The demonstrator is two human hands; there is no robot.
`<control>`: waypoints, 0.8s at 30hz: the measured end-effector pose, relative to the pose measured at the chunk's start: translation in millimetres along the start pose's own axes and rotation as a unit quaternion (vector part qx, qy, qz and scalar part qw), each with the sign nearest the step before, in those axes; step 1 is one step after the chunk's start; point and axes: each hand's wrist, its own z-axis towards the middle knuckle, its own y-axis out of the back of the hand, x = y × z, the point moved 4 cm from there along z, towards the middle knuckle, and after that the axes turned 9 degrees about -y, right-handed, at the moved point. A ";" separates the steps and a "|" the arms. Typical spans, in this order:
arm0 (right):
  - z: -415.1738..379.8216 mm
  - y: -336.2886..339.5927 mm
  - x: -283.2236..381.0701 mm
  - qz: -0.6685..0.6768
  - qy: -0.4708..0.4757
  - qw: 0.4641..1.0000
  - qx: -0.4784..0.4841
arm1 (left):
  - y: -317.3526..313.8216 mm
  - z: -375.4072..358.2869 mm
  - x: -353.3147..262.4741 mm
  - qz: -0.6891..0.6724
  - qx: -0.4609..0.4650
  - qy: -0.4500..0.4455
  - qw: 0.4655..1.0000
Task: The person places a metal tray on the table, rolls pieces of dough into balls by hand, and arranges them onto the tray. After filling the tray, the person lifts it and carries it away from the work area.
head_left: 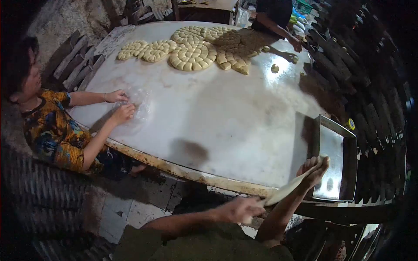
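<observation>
A long, flat, pale strip of dough (285,192) stretches between my two hands, in the air over the table's front edge. My left hand (243,210), slightly blurred, is closed on the strip's lower end. The upper end lies along my right hand (314,172), whose fingers are wrapped round it near the tray's corner. Right beside that hand stands a rectangular metal tray (332,176) with a shiny bottom, at the table's right front corner.
On the white table (217,122), several rounds of cut dough (193,55) lie at the back, with small dough pieces (274,68) to their right. A person (56,130) at left handles a clear plastic bag (138,104). Another person's arm (278,29) reaches in from behind. Wooden slats (348,74) line the right.
</observation>
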 end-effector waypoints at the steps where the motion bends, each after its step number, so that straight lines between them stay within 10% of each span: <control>1: 8.3 -4.0 4.1 -0.004 -0.028 0.998 0.064 | 25.1 -18.3 -12.8 0.050 -0.072 -0.123 0.989; 4: 105.2 59.3 -19.6 0.237 -0.111 0.952 0.159 | 128.5 -90.0 16.5 0.109 -0.300 -0.033 0.947; 5: 94.3 49.8 -9.7 0.220 -0.052 0.974 -0.013 | 167.4 -120.6 41.4 0.138 -0.430 -0.048 0.891; 6: 101.6 55.9 -10.0 0.307 -0.090 0.947 0.020 | 195.5 -136.5 18.5 0.149 -0.466 0.030 0.871; 8: 86.0 37.5 -22.1 0.179 -0.113 0.934 0.289 | 255.2 -148.8 4.4 0.385 -0.475 0.034 0.790; 11: 21.7 -1.4 -65.8 -0.204 0.051 0.976 0.052 | 298.4 -121.9 19.0 0.478 -0.448 0.222 0.722; 13: -27.9 -32.6 -107.7 -0.179 -0.090 0.975 0.097 | 281.0 -89.3 16.4 0.565 -0.426 0.210 0.674; 15: -71.3 -59.0 -141.9 -0.081 -0.197 0.971 0.109 | 240.8 -53.4 -14.5 0.515 -0.419 0.001 0.748; 18: -94.3 -95.9 -159.8 -0.164 -0.069 0.978 0.112 | 169.1 -6.3 -11.2 0.093 -0.230 -0.102 0.963; 20: -60.6 -86.2 -148.1 -0.289 0.163 0.941 0.070 | 136.0 -2.5 20.0 0.059 -0.127 -0.074 0.987; 24: 36.5 -89.1 -83.5 -0.179 0.168 0.965 -0.091 | 127.6 -23.1 18.7 0.144 -0.100 -0.149 0.973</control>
